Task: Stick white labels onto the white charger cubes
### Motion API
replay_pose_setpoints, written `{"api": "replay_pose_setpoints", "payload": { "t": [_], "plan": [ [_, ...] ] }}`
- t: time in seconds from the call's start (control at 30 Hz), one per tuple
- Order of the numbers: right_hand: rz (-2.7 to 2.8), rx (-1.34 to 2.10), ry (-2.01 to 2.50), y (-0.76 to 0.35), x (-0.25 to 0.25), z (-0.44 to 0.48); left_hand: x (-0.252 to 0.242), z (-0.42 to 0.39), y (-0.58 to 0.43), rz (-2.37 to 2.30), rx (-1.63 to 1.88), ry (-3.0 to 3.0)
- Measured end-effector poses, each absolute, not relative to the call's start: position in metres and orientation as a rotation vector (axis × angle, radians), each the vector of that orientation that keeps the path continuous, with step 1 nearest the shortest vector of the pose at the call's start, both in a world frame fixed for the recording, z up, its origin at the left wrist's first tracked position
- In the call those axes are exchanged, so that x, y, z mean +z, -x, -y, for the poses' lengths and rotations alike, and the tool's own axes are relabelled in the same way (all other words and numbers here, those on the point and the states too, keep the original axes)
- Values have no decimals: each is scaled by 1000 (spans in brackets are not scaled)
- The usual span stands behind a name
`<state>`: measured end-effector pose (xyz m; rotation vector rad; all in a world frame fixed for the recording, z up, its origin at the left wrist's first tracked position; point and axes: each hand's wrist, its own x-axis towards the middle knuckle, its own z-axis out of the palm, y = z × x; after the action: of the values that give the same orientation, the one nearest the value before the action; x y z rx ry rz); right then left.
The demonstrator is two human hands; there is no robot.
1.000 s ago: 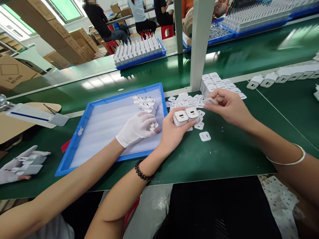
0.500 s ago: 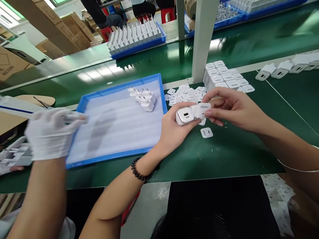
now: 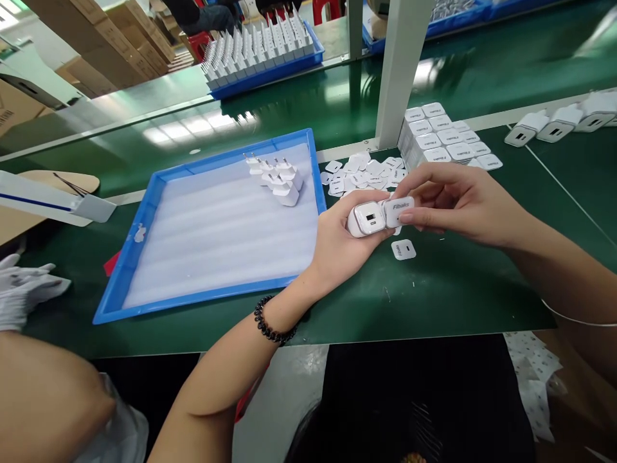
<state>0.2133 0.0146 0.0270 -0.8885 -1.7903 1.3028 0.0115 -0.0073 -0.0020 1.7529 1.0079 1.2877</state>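
Note:
My left hand (image 3: 337,247) is closed round two white charger plugs (image 3: 367,218) held side by side above the green table. My right hand (image 3: 457,202) pinches a small white label (image 3: 399,207) with printed lettering and presses it on the face of the right-hand charger. One loose label (image 3: 403,249) lies on the table just below my hands. A heap of loose labels (image 3: 359,175) and a stacked block of labels (image 3: 441,138) sit behind them.
A blue tray (image 3: 120,286) with white foam lining holds several chargers (image 3: 277,180) at its far right corner. A co-worker's gloved hand (image 3: 24,289) rests at the left edge. A white post (image 3: 398,71) stands behind; more chargers (image 3: 554,125) lie at far right, another full blue tray (image 3: 263,54) farther back.
The co-worker's gloved hand left the tray and drew back to the left edge. My right hand brought a label from the heap onto the charger in my left hand.

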Motion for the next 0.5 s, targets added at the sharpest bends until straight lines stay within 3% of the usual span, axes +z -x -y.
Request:
{"api": "replay_pose_setpoints", "payload": {
  "t": [0.5],
  "plan": [
    [1848,1240,914,-213,31,-12,-5,5,-12,-946,1300,-1742]
  ]
}}
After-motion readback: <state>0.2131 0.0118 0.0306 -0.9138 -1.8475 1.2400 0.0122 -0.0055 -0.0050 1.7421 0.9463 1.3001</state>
